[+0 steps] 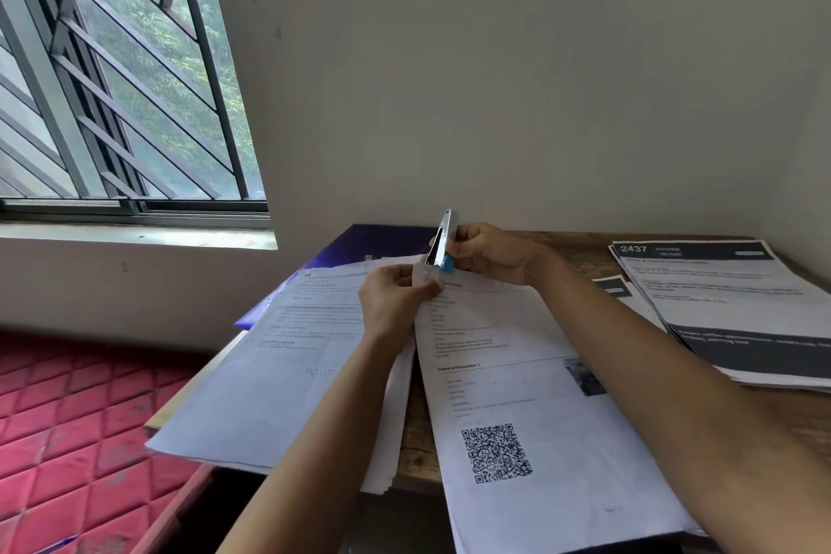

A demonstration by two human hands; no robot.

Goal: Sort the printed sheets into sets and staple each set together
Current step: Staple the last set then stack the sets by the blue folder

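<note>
My left hand [395,297] pinches the top corner of the sheets with the QR code [539,427], thumb and fingers curled onto the paper. My right hand [492,256] grips the stapler [443,241], which stands nearly upright with its blue end at that same corner. These sheets lie on the wooden table [418,445], between a pile of text pages [279,373] on the left and dark-banded printouts [728,310] on the right. A blue folder [359,243] lies behind.

barred window [112,81] far left | red quilted mattress [76,418] below it | purple folder [359,243] on wooden table [416,450]
</note>
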